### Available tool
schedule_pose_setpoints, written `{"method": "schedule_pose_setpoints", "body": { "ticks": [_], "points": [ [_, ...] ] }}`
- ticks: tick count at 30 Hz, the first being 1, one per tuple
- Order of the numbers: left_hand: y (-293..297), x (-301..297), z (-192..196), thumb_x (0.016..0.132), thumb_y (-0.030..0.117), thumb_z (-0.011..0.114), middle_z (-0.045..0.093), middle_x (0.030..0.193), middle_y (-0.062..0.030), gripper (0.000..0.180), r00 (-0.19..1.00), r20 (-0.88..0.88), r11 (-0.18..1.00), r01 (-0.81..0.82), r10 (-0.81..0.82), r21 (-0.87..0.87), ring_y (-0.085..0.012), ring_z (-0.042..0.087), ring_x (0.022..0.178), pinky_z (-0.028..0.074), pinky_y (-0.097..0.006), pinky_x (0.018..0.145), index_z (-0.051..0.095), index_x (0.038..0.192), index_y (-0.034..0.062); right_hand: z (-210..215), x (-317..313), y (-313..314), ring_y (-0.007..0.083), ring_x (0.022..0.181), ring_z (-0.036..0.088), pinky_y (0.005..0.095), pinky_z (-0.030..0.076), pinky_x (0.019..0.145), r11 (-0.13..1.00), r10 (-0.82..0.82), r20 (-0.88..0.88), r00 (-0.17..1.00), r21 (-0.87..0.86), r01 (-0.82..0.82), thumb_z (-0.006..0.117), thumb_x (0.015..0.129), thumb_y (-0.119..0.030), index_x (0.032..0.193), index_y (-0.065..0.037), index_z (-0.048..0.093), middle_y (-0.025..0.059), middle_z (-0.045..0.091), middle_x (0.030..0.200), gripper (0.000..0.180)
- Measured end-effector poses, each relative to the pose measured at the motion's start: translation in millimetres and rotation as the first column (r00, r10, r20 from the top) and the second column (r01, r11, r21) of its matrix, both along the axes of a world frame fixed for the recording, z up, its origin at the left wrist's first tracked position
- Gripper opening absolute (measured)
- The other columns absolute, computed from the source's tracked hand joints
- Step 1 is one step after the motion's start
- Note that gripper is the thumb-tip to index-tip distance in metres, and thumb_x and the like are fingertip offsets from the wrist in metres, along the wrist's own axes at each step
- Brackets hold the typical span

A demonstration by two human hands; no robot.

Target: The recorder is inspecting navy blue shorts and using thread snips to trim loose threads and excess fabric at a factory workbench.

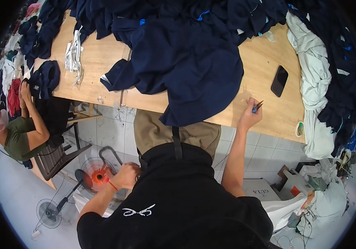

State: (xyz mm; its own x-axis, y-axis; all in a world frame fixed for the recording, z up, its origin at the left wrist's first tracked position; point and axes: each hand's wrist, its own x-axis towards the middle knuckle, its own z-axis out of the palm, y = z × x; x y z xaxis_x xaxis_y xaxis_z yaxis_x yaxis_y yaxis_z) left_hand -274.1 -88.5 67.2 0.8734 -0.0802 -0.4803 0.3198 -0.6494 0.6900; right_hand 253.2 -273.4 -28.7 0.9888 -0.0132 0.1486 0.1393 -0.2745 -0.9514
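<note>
My right hand (250,115) is closed around small thread snips (257,108) with blue on the handles, blades pointing away to the right, just over the table's near edge. My left hand (128,175) is at my left side by the waist, below table level. Its fingers are curled, and whatever may be in them is hidden. In front of me a dark navy garment (186,70) lies spread on the wooden table (269,120). Its lower part hangs over the near edge toward my lap. Neither hand touches this garment.
Piled navy garments (107,16) cover the far side. A black phone (279,81) and a long pale cloth bundle (315,79) lie right; white strips (74,58) lie left. At far left a seated person (24,133) handles dark cloth. Fans (97,175) and boxes (261,189) stand on the floor.
</note>
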Motion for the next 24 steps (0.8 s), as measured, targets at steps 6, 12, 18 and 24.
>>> {"method": "schedule_pose_setpoints", "body": {
  "ticks": [6, 12, 18, 24],
  "points": [
    [-85.9, -64.7, -13.2, 0.090, 0.024, 0.067, 0.077, 0.112, -0.0211, 0.036, 0.849, -0.013, 0.843, -0.527, 0.529, -0.106, -0.0446, 0.073, 0.105, 0.061, -0.049, 0.090, 0.075, 0.117, 0.0006, 7.1, -3.1, 9.2, 0.0153, 0.085, 0.070, 0.0293, 0.054, 0.079, 1.000, 0.009, 0.026, 1.000, 0.003, -0.009, 0.073, 0.105, -0.013, 0.105, 0.004, 0.074, 0.0092, 0.076, 0.092, 0.018],
    [-68.7, -62.8, -22.8, 0.092, 0.022, 0.069, 0.076, 0.118, -0.0214, 0.036, 0.862, 0.195, 0.882, -0.442, 0.468, -0.164, -0.0460, 0.073, 0.108, 0.059, -0.048, 0.096, 0.074, 0.119, -0.0011, 4.7, -4.8, 5.2, 0.0150, 0.086, 0.070, 0.0290, 0.054, 0.080, 1.000, 0.010, 0.015, 1.000, 0.005, -0.010, 0.073, 0.105, -0.013, 0.105, 0.004, 0.075, 0.0094, 0.076, 0.092, 0.017],
    [-99.2, -68.9, -32.5, 0.092, 0.020, 0.071, 0.076, 0.121, -0.0235, 0.039, 0.738, 0.051, 0.737, -0.662, 0.673, -0.134, -0.0468, 0.071, 0.114, 0.057, -0.049, 0.101, 0.074, 0.124, -0.0009, 7.1, -3.7, 11.8, 0.0146, 0.084, 0.069, 0.0293, 0.053, 0.081, 1.000, 0.008, 0.002, 1.000, 0.021, -0.008, 0.076, 0.104, -0.015, 0.104, 0.004, 0.076, 0.0100, 0.077, 0.091, 0.019],
    [-62.4, -40.8, 0.0, 0.093, 0.021, 0.070, 0.076, 0.121, -0.0235, 0.037, 0.809, -0.007, 0.788, -0.575, 0.588, -0.219, -0.0475, 0.070, 0.116, 0.057, -0.050, 0.102, 0.074, 0.121, -0.0024, 6.2, -0.4, 9.4, 0.0158, 0.086, 0.070, 0.0293, 0.053, 0.081, 1.000, -0.008, 0.013, 1.000, 0.013, 0.007, 0.075, 0.104, -0.013, 0.105, 0.005, 0.075, 0.0107, 0.077, 0.093, 0.017]
  ]
}}
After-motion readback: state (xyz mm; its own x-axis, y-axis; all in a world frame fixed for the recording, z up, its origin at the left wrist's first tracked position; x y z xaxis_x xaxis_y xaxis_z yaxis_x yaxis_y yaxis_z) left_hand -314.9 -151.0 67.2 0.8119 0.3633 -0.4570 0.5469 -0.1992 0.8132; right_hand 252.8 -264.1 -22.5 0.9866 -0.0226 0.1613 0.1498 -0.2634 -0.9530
